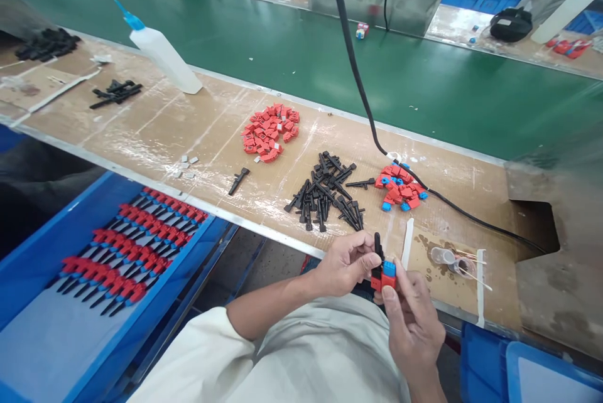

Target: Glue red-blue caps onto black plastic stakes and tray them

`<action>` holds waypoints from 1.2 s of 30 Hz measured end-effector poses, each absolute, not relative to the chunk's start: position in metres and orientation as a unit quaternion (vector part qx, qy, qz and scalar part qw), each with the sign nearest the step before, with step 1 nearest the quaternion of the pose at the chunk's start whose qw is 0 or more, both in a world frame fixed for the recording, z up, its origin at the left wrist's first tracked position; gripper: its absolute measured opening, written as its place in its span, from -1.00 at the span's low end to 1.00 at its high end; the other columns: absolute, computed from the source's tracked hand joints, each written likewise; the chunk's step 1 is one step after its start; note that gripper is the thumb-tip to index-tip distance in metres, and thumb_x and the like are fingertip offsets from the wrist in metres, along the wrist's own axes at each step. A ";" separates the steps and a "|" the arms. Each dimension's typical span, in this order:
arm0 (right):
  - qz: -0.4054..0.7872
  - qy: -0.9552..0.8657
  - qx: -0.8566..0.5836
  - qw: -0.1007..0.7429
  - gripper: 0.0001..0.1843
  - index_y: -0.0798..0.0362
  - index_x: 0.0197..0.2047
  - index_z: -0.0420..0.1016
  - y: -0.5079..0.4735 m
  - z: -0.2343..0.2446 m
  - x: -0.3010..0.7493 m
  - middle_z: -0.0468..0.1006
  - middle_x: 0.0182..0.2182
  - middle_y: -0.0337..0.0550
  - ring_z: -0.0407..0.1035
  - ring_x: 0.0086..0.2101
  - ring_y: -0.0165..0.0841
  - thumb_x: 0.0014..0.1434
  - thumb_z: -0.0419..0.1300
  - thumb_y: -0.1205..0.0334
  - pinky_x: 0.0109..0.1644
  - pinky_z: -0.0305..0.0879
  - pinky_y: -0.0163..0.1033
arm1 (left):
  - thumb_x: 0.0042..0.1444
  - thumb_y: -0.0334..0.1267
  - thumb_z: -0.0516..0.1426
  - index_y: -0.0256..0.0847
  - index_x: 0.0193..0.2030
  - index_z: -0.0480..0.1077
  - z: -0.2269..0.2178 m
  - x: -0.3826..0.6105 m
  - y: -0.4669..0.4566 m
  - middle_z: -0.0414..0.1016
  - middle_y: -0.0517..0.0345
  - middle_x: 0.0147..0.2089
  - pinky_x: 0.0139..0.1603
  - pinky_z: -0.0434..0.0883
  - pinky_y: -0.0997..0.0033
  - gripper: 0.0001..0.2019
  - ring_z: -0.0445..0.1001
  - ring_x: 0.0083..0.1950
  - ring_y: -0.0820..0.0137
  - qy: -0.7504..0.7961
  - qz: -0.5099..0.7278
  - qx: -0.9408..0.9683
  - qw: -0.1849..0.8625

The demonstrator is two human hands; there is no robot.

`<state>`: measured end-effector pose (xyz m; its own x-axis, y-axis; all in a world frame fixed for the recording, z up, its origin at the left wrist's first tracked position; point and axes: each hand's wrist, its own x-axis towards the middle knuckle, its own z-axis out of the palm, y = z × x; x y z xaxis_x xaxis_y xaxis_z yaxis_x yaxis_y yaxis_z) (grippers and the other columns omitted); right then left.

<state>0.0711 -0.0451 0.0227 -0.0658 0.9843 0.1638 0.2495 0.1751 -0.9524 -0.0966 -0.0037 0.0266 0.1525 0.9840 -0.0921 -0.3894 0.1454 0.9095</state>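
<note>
In front of my body, my left hand (346, 265) pinches a black plastic rod-shaped part (377, 246) between thumb and fingers. My right hand (414, 315) grips a small red-and-blue plastic piece (389, 273) by its side. The two parts touch; whether they are joined I cannot make out. Beyond my hands lies a heap of similar black rods (325, 193). To its right is a pile of red-and-blue pieces (400, 186), and to its left a pile of red pieces (271, 132). One black rod (239, 181) lies apart.
A blue bin (28, 290) at lower left holds rows of assembled pieces. A white squeeze bottle (164, 58) stands by the green belt (301, 64). A black cable (358, 70) hangs across the bench. Small cups (443, 256) and cotton swabs sit at right.
</note>
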 end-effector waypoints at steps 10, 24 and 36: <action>0.538 -0.596 -0.419 0.423 -0.69 -0.01 0.04 0.56 -0.034 0.025 0.080 0.61 -0.19 -0.04 0.55 -0.29 -0.25 0.34 0.28 0.01 -0.30 0.53 -0.22 | 0.20 0.12 0.27 -0.27 -0.31 0.58 0.014 -0.092 -0.006 0.52 0.05 -0.34 -0.16 0.45 0.37 -0.58 0.50 -0.27 0.35 0.308 0.593 0.405 0.624; -0.048 -0.842 -0.383 0.378 -0.77 0.16 -0.07 0.45 -0.029 0.068 0.064 0.61 -0.36 -0.03 0.54 -0.38 -0.30 0.32 0.24 0.17 -0.37 0.41 -0.25 | 0.16 0.15 0.29 -0.22 -0.10 0.63 0.019 -0.090 -0.021 0.62 -0.15 -0.02 0.06 0.48 0.23 -0.56 0.56 0.02 0.16 0.190 0.603 0.432 0.643; -0.049 -0.797 -0.387 0.460 -0.80 0.12 -0.13 0.53 -0.033 0.064 0.061 0.60 -0.41 -0.12 0.47 -0.47 -0.34 0.18 0.29 0.23 -0.41 0.38 -0.26 | 0.21 0.08 0.26 -0.19 -0.23 0.62 0.041 -0.073 -0.031 0.63 -0.05 -0.18 0.08 0.43 0.19 -0.65 0.54 -0.04 0.17 0.176 0.620 0.355 0.677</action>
<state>0.0606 -0.0332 0.0644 -0.2759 0.5730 0.7717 0.6627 0.6950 -0.2790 -0.0733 -0.0309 0.0413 0.1681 0.9650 0.2014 -0.7152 -0.0212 0.6986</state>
